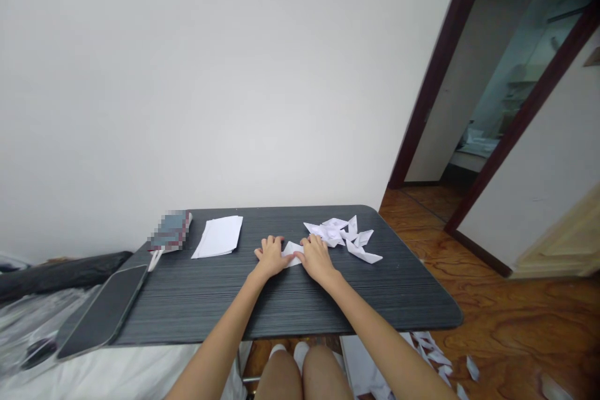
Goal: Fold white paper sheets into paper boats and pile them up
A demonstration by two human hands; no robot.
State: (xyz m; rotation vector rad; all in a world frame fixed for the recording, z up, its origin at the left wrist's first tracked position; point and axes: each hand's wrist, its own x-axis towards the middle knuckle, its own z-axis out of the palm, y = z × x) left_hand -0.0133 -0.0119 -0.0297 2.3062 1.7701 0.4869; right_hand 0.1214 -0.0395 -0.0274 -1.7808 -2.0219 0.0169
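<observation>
A small folded piece of white paper (294, 252) lies on the dark table between my two hands. My left hand (272, 256) is at its left side, with the thumb on the paper and the other fingers bent over the tabletop. From the right, my right hand (317, 257) holds the paper's other side, its thumb close to the left thumb. Parts of the paper are hidden under the fingers. Just beyond my right hand lies a loose pile of folded paper boats (338, 232), with pointed ends sticking out several ways.
A stack of white sheets (218, 237) lies left of my hands. Farther left are a blurred-out packet (171, 230) and a tablet-like dark panel (103, 312) at the table's edge (356, 331). Folded papers (434, 350) lie below on the right. A white wall (262, 75) stands behind.
</observation>
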